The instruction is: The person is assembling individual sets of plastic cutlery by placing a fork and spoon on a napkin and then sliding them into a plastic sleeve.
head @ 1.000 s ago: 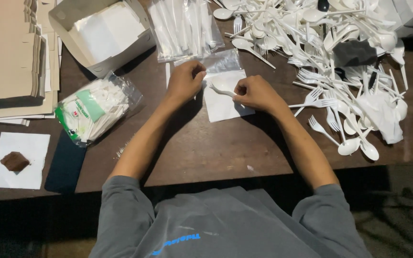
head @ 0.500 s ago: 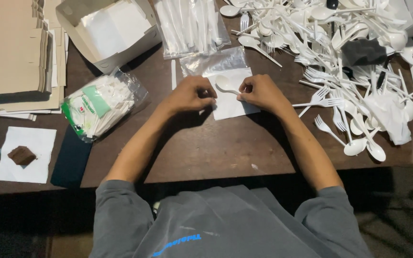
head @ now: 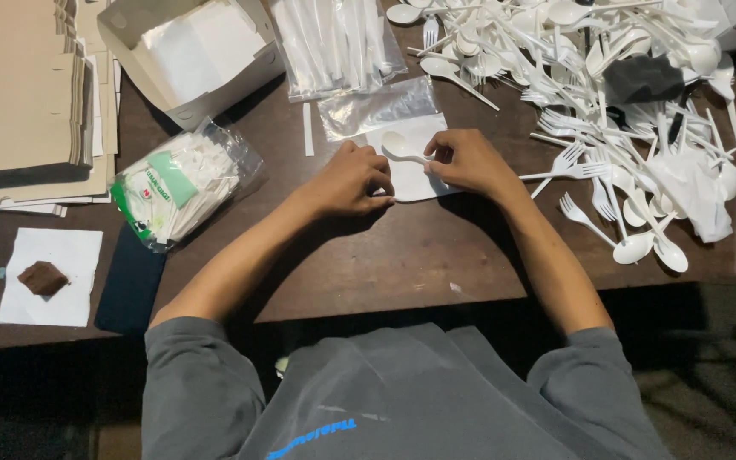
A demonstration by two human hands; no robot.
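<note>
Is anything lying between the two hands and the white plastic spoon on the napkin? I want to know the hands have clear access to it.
Nothing visible does. The white plastic spoon lies on the white paper napkin, the right hand at its handle, the left hand on the napkin's edge beside it.

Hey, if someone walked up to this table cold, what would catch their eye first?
Probably the big heap of white plastic forks and spoons spread over the table's far right. Next, at the centre, the left hand and right hand rest on a white napkin with a single white spoon lying on it. A bag of white cutlery lies to the left.
</note>
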